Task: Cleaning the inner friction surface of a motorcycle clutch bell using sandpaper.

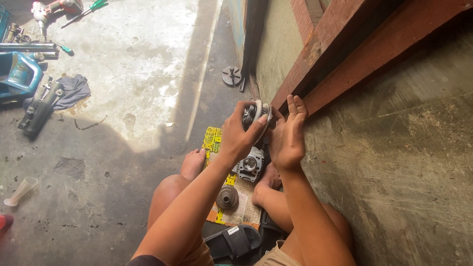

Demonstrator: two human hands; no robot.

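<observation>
My left hand (240, 134) grips a round metal pulley-like part (259, 114), held up in front of me. My right hand (287, 136) presses against the same part from the right, fingers stretched upward. Below the hands, a grey engine cylinder part (250, 165) lies on a yellow and white newspaper sheet (245, 209) between my bare feet. A round ribbed metal disc (227, 197) rests on the paper near my left knee.
A red-brown wooden beam (345, 47) leans on the grey wall (404, 162) at right. A dark gear-like disc (231, 75) lies on the concrete floor. Tools, a dark rag (74, 90), a blue part (18, 76) and a funnel (20, 190) sit at left. A black sandal (235, 241) lies near me.
</observation>
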